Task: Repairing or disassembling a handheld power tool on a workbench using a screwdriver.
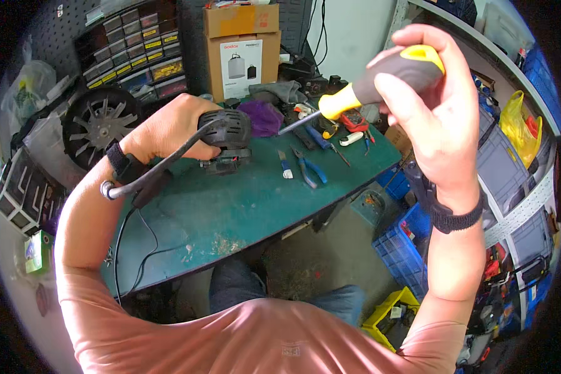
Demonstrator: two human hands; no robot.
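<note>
My left hand (173, 129) is wrapped round a black corded power tool (232, 132) with vent slots at its end, just over the bench; its exact kind is unclear. A thick grey cord (167, 164) runs from the tool back across my left wrist. Raised on the right, my right hand (435, 121) grips a screwdriver (389, 75) by its black and yellow handle. The shaft slants down and left, its tip apart from the power tool. Pliers with blue handles (309, 169) and a small blue-handled tool (285, 166) lie on the bench between the hands.
The green workbench (187, 218) holds a purple cloth (262, 118) and several hand tools at the back right. Cardboard boxes (268, 62), a drawer cabinet (131, 47) and a black finned wheel (103, 128) stand behind. Blue crates (402, 249) and a yellow bin (389, 318) sit right.
</note>
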